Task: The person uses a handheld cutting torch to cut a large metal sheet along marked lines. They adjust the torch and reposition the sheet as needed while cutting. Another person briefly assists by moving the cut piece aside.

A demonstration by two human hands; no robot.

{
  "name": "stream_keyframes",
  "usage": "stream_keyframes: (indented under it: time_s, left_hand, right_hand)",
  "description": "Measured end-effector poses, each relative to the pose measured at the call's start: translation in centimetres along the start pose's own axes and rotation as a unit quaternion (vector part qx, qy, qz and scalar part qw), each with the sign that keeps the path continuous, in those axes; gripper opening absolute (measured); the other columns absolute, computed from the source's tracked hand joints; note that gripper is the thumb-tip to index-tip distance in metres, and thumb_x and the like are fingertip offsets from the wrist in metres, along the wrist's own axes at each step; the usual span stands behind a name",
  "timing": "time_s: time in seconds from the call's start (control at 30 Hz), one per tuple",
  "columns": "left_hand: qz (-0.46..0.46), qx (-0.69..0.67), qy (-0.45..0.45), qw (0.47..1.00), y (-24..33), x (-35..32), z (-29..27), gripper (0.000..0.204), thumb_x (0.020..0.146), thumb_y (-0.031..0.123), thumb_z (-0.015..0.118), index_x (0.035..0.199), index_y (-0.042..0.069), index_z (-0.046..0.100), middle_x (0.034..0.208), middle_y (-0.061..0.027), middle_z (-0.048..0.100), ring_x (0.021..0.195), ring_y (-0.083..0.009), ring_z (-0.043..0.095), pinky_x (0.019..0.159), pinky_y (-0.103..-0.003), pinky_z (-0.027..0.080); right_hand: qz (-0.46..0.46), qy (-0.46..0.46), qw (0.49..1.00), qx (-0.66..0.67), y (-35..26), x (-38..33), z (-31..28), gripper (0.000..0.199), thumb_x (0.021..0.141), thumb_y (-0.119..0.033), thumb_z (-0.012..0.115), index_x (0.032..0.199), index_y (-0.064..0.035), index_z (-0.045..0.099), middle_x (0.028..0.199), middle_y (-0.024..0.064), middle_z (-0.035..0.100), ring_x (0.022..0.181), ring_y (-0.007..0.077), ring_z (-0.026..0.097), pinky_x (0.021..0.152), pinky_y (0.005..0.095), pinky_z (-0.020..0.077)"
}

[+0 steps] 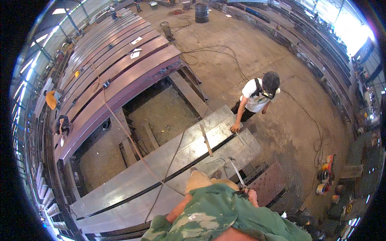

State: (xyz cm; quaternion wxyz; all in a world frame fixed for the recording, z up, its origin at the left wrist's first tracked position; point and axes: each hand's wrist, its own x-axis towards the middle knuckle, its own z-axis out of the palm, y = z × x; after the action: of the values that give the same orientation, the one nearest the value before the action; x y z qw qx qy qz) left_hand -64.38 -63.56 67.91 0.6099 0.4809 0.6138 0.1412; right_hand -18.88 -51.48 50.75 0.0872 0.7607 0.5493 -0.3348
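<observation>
My right hand (252, 197) is closed around the rear of a gas cutting torch (238, 172). The torch's slim metal tube points away from me to an angled head above the grey steel beam (241, 150). Beside my thigh hangs my left hand (187, 199); its fingers are mostly hidden. On the beams ahead lie a bent thin metal rod (217, 161) and a rusty flat bar (206, 139) that spans the gap between two beams. A co-worker in a white shirt (257, 96) rests a hand (235, 127) on the far beam's end.
Hoses (173, 160) cross the beams to my left. Long reddish steel beams (120, 76) lie side by side beyond a pit-like opening (155, 114). A drilled reddish plate (269, 182) sits at my right. Paint cans (325, 176) stand farther right; a black drum (202, 13) is far off.
</observation>
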Motion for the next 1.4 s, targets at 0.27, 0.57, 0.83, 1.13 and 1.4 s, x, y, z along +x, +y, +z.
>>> stream_keyframes:
  time_s: [0.27,0.57,0.83,1.13,1.4]
  left_hand:
    - [0.031,0.025,-0.015,0.999,1.3,1.9,-0.8,0.044,0.082,0.01,0.069,0.126,0.005,0.064,0.125,-0.0213,0.064,0.111,-0.0365,0.064,0.092,-0.043,0.052]
    - [0.131,0.174,0.049,0.975,0.6,1.2,-3.3,0.044,0.082,0.009,0.069,0.126,0.005,0.064,0.125,-0.0211,0.063,0.111,-0.0365,0.064,0.092,-0.043,0.052]
    - [0.08,-0.01,0.236,0.968,9.6,5.5,-7.0,0.04,0.08,0.009,0.077,0.119,0.008,0.068,0.11,-0.0133,0.069,0.101,-0.0272,0.067,0.088,-0.037,0.054]
    - [0.134,-0.045,0.264,0.954,17.7,12.3,-1.2,0.039,0.09,0.021,0.071,0.127,0.01,0.065,0.121,-0.0133,0.063,0.102,-0.0293,0.066,0.084,-0.038,0.054]
    - [0.263,0.15,0.195,0.933,18.1,14.6,-3.3,0.047,0.089,0.033,0.071,0.129,0.01,0.064,0.125,-0.0151,0.065,0.099,-0.0331,0.069,0.083,-0.043,0.055]
  right_hand:
    - [-0.028,0.019,0.999,-0.001,-1.3,0.4,-1.0,0.063,0.091,-0.061,0.059,0.094,0.0005,0.071,0.093,0.0287,0.07,0.09,0.0493,0.067,0.08,0.058,0.0543]
    - [-0.023,0.02,0.996,-0.079,-2.8,2.7,-3.2,0.055,0.092,-0.06,0.056,0.108,-0.0091,0.071,0.1,0.021,0.073,0.091,0.0417,0.071,0.081,0.0523,0.0564]
    - [-0.145,-0.04,0.987,-0.052,-11.6,-1.4,-10.5,0.045,0.084,-0.045,0.073,0.093,-0.0005,0.068,0.096,0.0264,0.071,0.093,0.0438,0.069,0.079,0.0512,0.0525]
    - [-0.258,-0.167,0.95,0.049,-25.7,-4.8,-14.6,0.042,0.087,-0.036,0.07,0.1,0.0038,0.066,0.086,0.0246,0.068,0.082,0.0341,0.068,0.076,0.0446,0.0507]
    - [-0.347,-0.185,0.913,0.107,-25.6,-4.4,-13.3,0.034,0.086,-0.028,0.069,0.101,0.0018,0.065,0.085,0.0181,0.066,0.081,0.0244,0.061,0.077,0.041,0.0476]
